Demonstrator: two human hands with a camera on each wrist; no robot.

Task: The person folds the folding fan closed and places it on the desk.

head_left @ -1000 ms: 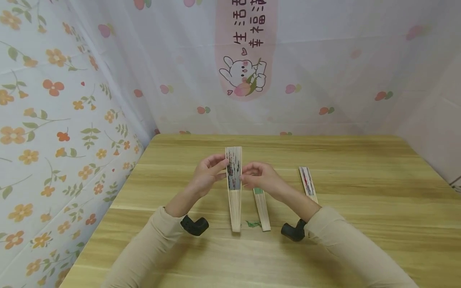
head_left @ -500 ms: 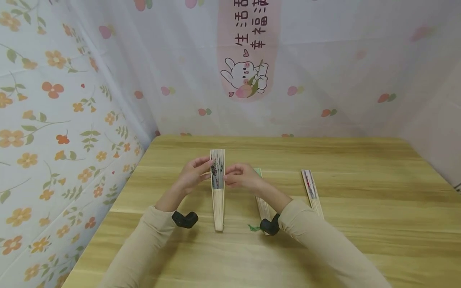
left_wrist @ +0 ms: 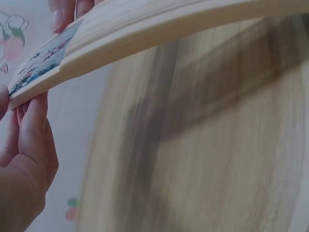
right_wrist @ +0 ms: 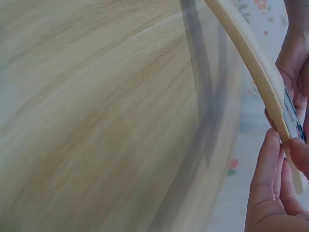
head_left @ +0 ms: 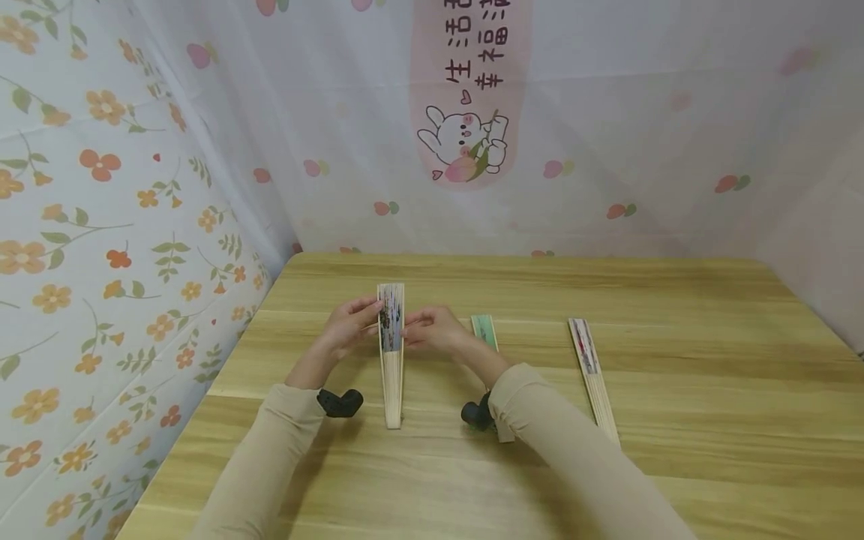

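A folded hand fan [head_left: 392, 352] with pale wooden ribs and a dark printed leaf is held between both hands, left of the table's middle. My left hand [head_left: 347, 327] pinches its left edge near the top, thumb in front and fingers behind. On the opposite edge my right hand [head_left: 435, 331] pinches it a little lower. The left wrist view shows the fan [left_wrist: 46, 60] raised over the tabletop, its shadow below. In the right wrist view, thumb and fingers of the right hand [right_wrist: 275, 193] grip the outer rib.
A green folded fan [head_left: 484, 326] lies under the right forearm, partly covered. Farther right, another folded fan [head_left: 593, 375] with a red and grey print lies on the wooden table [head_left: 729, 360]. Patterned curtains [head_left: 324, 112] hang behind and at the left.
Both hands have carried the fan leftward, away from the green fan. The right forearm now crosses over the green fan. The other fan on the table is more fully in sight.
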